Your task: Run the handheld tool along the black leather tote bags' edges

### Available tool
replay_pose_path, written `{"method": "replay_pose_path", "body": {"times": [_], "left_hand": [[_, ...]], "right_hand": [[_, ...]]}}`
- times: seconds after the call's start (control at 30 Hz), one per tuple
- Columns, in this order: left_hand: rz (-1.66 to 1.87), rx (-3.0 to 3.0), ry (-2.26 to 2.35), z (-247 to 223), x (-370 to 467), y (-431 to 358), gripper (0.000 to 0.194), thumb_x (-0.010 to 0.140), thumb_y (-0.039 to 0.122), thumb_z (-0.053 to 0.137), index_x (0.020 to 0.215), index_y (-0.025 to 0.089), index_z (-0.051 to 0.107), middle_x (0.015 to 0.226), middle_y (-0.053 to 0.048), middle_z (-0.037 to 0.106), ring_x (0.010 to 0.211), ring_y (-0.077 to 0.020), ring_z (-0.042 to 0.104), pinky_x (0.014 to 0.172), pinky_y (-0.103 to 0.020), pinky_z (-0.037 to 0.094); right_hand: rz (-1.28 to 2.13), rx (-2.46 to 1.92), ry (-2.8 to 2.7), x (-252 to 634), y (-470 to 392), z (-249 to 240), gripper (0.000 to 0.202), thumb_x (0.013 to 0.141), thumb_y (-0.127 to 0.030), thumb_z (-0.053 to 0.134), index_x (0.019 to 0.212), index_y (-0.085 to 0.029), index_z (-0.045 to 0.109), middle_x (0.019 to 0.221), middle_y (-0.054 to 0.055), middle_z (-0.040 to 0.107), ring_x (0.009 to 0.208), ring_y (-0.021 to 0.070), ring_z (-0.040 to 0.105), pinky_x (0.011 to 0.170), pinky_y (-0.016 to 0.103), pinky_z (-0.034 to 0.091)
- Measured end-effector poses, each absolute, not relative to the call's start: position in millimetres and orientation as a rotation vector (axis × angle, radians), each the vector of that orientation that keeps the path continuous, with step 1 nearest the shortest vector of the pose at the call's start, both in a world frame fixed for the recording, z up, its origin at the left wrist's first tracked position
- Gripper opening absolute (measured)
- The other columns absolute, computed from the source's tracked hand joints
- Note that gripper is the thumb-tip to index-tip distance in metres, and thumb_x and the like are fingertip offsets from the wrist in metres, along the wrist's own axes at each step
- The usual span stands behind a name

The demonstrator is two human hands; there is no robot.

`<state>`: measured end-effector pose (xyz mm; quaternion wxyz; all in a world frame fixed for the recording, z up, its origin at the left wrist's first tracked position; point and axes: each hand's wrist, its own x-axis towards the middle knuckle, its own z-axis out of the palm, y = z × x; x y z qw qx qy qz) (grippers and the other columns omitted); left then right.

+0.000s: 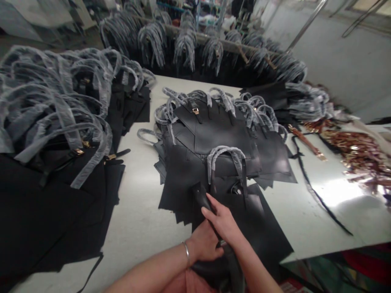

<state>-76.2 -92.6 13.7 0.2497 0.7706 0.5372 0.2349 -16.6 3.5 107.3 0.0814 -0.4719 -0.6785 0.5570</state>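
Near the bottom centre, my left hand, with a silver bracelet at its wrist, is wrapped round a dark strap. Just above it, my right hand pinches the upper part of the same dark piece, thumb on top. Under both hands lies a black bag panel on the white table. Two wrapped handles stand up from a black panel beyond my hands. The lower end of the strap runs down toward my body and is partly hidden by my right forearm.
Black panels with wrapped handles are piled mid-table. A larger pile fills the left. Brown straps with gold buckles and a thin black strip lie at right. More handles hang from a rail behind.
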Motion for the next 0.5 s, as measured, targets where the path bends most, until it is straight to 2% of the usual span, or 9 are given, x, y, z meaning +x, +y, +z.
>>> {"method": "replay_pose_path", "body": {"times": [0.07, 0.13, 0.17, 0.23, 0.33, 0.43, 0.5], "left_hand": [[0.634, 2.163, 1.476, 13.7, -76.7, -91.6, 0.061, 0.091, 0.048, 0.052, 0.143, 0.016, 0.045, 0.148, -0.012, 0.047, 0.145, -0.0299, 0.027, 0.120, -0.049, 0.019], [0.652, 2.191, 1.525, 11.3, -77.8, -90.4, 0.054, 0.093, 0.042, 0.051, 0.140, 0.017, 0.048, 0.151, -0.011, 0.043, 0.145, -0.0275, 0.028, 0.120, -0.048, 0.021], [0.681, 2.181, 1.573, 10.0, -79.4, -89.2, 0.048, 0.094, 0.035, 0.050, 0.139, 0.017, 0.049, 0.152, -0.010, 0.043, 0.144, -0.0255, 0.031, 0.119, -0.046, 0.024], [0.756, 2.129, 1.717, 9.5, -85.8, -84.4, 0.042, 0.093, 0.021, 0.047, 0.135, 0.017, 0.052, 0.150, -0.011, 0.045, 0.138, -0.0232, 0.040, 0.116, -0.044, 0.030], [0.784, 2.024, 2.003, 15.5, -104.2, -68.8, 0.040, 0.092, 0.018, 0.047, 0.132, 0.015, 0.054, 0.144, -0.015, 0.050, 0.133, -0.0294, 0.044, 0.114, -0.051, 0.028], [0.622, 1.924, 2.222, 27.5, -125.4, -48.9, 0.048, 0.091, 0.030, 0.055, 0.132, 0.006, 0.052, 0.136, -0.023, 0.052, 0.124, -0.0363, 0.048, 0.103, -0.051, 0.037], [0.456, 1.917, 2.262, 36.7, -136.0, -38.5, 0.051, 0.089, 0.037, 0.058, 0.129, 0.006, 0.053, 0.127, -0.022, 0.056, 0.113, -0.0369, 0.052, 0.094, -0.049, 0.041]], "right_hand": [[1.659, -1.393, -1.760, -1.1, 7.7, 119.2, 0.065, 0.078, -0.043, 0.070, 0.137, -0.021, 0.057, 0.124, 0.009, 0.070, 0.113, 0.0277, 0.065, 0.100, 0.040, 0.049], [1.609, -1.485, -1.480, 31.2, 13.3, 135.7, 0.074, 0.076, -0.049, 0.072, 0.141, -0.020, 0.052, 0.101, 0.007, 0.076, 0.082, 0.0234, 0.071, 0.074, 0.034, 0.058], [1.563, -1.557, -1.372, 52.6, 15.7, 144.4, 0.079, 0.075, -0.051, 0.073, 0.143, -0.021, 0.049, 0.086, 0.004, 0.076, 0.064, 0.0196, 0.068, 0.060, 0.031, 0.056], [1.397, -1.664, -1.199, 102.7, 17.1, 160.1, 0.081, 0.071, -0.054, 0.076, 0.140, -0.020, 0.051, 0.069, -0.001, 0.071, 0.049, 0.0148, 0.060, 0.045, 0.025, 0.049], [1.168, -1.815, -0.978, 185.2, 5.3, 176.3, 0.077, 0.064, -0.054, 0.080, 0.129, -0.018, 0.059, 0.065, -0.002, 0.069, 0.045, 0.0140, 0.058, 0.040, 0.023, 0.046], [0.923, -1.944, -0.699, 257.3, -23.3, 184.6, 0.079, 0.057, -0.053, 0.083, 0.123, -0.019, 0.059, 0.061, -0.003, 0.068, 0.043, 0.0157, 0.059, 0.039, 0.025, 0.049], [0.836, -2.010, -0.573, 289.1, -46.4, 185.0, 0.078, 0.055, -0.052, 0.085, 0.120, -0.018, 0.058, 0.057, -0.004, 0.067, 0.041, 0.0167, 0.058, 0.039, 0.026, 0.050]]}}
